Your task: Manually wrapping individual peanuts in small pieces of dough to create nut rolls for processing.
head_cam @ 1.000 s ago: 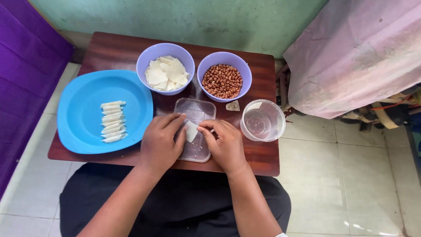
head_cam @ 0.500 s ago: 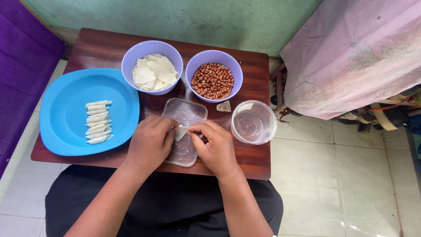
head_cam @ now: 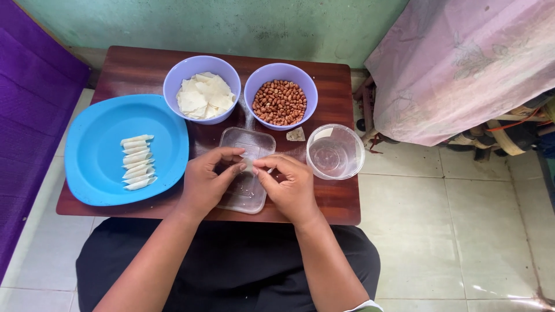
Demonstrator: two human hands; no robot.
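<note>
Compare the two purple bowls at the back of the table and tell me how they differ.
The left purple bowl holds pale, flat wrapper sheets; the right purple bowl holds reddish-brown peanuts. The left purple bowl sits next to the blue plate, while the right purple bowl sits nearer the clear round container. Both are round, upright, alike in colour and about the same size, side by side on the wooden table.

One view only is given, taken from a head-worn camera looking steeply down from above the seated person. The small wooden table point(head_cam: 144, 69) is seen whole at close range, with tiled floor point(head_cam: 451, 231) and green wall point(head_cam: 231, 23) around it.
</note>
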